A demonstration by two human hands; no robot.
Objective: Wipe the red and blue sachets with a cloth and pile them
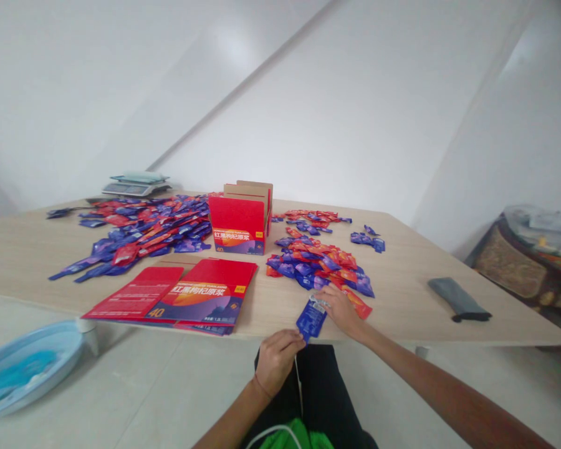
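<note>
A blue sachet point(311, 318) is stretched between my two hands at the table's front edge. My left hand point(278, 355) pinches its lower corner. At its upper end, my right hand point(339, 307) is closed on the silvery edge. Just beyond my right hand lies a pile of red and blue sachets point(308, 265), with an orange-red sachet point(358, 304) at its near side. To the left are flat red and purple cartons point(196, 293), stacked and slightly overhanging the edge.
An open upright carton point(237, 224) stands mid-table. Left of it spreads a large heap of sachets point(163, 224), with a scale point(135, 186) behind. A grey pouch point(457, 299) lies at right. A blue basin point(32, 365) is on the floor at left.
</note>
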